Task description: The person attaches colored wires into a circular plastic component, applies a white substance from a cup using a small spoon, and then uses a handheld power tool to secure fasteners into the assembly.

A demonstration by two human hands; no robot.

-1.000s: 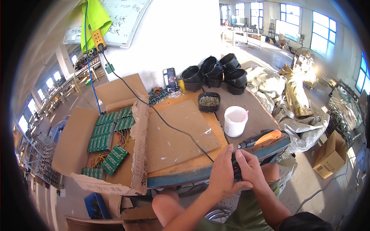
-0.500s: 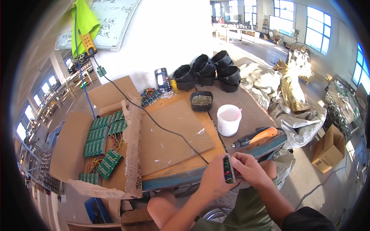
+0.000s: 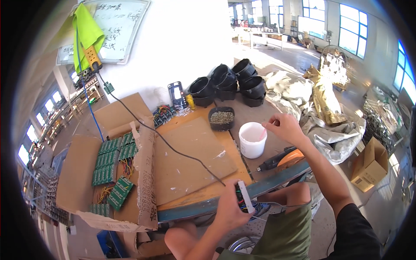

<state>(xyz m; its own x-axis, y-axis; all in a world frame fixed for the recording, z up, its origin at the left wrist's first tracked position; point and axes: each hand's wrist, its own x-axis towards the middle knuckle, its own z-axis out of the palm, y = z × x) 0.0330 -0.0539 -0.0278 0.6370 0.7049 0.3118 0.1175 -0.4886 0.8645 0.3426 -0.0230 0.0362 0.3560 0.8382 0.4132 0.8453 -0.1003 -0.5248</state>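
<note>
Near the table's front edge, my left hand [image 3: 229, 209] is closed around a small electronic assembly [image 3: 245, 197] with a pale, narrow side, a dark inside and some coloured wires. My right hand [image 3: 285, 128] pinches the top of a thin pink stick [image 3: 263, 134], whose lower end goes into a white plastic tub [image 3: 251, 151]. What the tub holds cannot be made out clearly. Just right of the tub lies an orange and black power tool [image 3: 284, 160]. A black bowl [image 3: 221, 125] with small metal pieces stands behind the tub.
On the left, an open cardboard box [image 3: 146, 182] holds green circuit boards [image 3: 105, 167] with wires. A black cable [image 3: 182, 152] crosses the cardboard sheet [image 3: 186, 169]. Several black cups [image 3: 223, 77], a phone [image 3: 177, 96] and wired parts [image 3: 164, 115] stand at the back. Grey sacks [image 3: 331, 138] lie right.
My right hand has left the assembly and moved up and forward to the pink stick in the tub. My left hand keeps the assembly, now turned with its pale side showing.
</note>
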